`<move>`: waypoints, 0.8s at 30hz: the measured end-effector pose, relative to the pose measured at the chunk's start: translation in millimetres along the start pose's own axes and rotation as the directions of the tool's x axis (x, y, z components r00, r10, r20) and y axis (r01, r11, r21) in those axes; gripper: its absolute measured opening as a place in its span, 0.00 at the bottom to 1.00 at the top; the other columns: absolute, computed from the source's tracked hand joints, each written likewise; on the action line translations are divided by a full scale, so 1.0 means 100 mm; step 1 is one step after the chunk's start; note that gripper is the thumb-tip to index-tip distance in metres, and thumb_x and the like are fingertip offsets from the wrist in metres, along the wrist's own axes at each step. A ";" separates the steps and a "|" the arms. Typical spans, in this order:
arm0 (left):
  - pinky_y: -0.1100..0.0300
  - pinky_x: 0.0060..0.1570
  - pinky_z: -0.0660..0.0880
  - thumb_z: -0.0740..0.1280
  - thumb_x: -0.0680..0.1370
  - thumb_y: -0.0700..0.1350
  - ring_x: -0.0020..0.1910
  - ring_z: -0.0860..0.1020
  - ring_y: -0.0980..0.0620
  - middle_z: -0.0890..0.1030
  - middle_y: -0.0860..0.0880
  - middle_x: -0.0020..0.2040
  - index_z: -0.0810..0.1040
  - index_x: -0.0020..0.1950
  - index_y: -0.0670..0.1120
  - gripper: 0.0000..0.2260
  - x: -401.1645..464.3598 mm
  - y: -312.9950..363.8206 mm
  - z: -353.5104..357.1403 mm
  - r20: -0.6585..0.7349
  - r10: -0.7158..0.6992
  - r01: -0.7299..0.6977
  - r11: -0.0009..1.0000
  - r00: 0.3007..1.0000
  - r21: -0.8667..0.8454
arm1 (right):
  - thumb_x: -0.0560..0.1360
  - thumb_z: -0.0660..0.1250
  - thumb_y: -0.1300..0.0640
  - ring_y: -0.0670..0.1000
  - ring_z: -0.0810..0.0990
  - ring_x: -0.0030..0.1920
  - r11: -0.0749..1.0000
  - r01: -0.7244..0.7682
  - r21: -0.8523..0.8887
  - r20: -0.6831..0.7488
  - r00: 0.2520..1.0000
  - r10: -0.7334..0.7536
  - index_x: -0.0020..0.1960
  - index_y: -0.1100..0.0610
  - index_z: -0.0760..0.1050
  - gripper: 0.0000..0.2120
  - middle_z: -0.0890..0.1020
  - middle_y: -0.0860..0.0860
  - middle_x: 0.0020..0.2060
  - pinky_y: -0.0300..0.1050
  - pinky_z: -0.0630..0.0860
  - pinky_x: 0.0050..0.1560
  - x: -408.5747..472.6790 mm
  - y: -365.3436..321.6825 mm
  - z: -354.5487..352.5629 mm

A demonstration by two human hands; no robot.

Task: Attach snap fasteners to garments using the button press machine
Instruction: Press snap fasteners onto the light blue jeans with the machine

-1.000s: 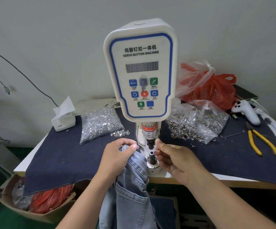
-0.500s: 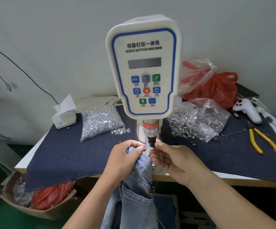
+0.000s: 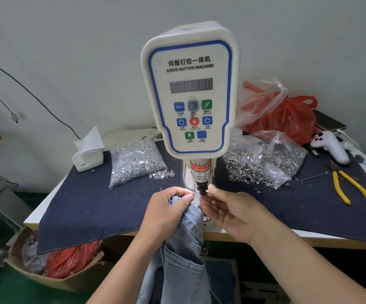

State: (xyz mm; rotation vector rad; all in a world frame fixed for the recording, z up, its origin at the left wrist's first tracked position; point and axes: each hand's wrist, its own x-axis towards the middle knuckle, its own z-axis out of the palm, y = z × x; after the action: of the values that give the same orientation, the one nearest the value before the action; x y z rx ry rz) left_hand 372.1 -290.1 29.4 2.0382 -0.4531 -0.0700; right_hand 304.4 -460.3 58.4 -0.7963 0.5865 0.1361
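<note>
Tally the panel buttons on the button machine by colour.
Servo button machine panel:
Blue buttons: 4
Green buttons: 2
Red button: 1
Grey key switch: 1
Total: 8

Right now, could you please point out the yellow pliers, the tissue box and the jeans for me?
yellow pliers [image 3: 353, 189]: head view, on the right yellow handle.
tissue box [image 3: 87, 157]: head view, on the white front face.
jeans [image 3: 184, 255]: head view, on the pale denim by the pocket.
</note>
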 end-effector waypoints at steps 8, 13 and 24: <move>0.70 0.50 0.74 0.74 0.81 0.49 0.50 0.83 0.65 0.87 0.63 0.46 0.87 0.47 0.55 0.03 0.00 0.00 0.03 0.004 0.002 -0.002 1.000 1.000 -0.006 | 0.80 0.69 0.66 0.53 0.85 0.29 1.000 -0.005 0.000 0.001 1.000 0.005 0.44 0.71 0.80 0.09 0.84 0.62 0.33 0.42 0.81 0.27 0.01 0.04 0.02; 0.70 0.51 0.74 0.74 0.81 0.49 0.50 0.83 0.66 0.87 0.64 0.46 0.87 0.47 0.56 0.04 -0.01 0.00 0.02 0.002 0.013 -0.013 1.000 1.000 -0.004 | 0.81 0.68 0.63 0.54 0.86 0.30 1.000 -0.006 0.024 0.004 1.000 0.006 0.44 0.71 0.79 0.11 0.85 0.63 0.34 0.42 0.81 0.27 0.03 0.04 0.01; 0.76 0.49 0.72 0.75 0.80 0.48 0.50 0.83 0.66 0.87 0.64 0.45 0.88 0.47 0.55 0.04 0.00 0.01 0.08 0.010 0.028 -0.028 1.000 1.000 -0.004 | 0.83 0.66 0.58 0.51 0.84 0.31 0.985 0.050 -0.167 0.113 0.993 -0.031 0.48 0.67 0.83 0.13 0.86 0.63 0.40 0.40 0.81 0.29 0.06 -0.04 -0.16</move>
State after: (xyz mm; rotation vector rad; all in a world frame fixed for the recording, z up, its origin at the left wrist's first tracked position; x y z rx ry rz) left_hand 370.4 -296.7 26.2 2.0281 -0.4868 -0.0638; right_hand 303.1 -475.3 49.0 -0.9595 0.4577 0.1937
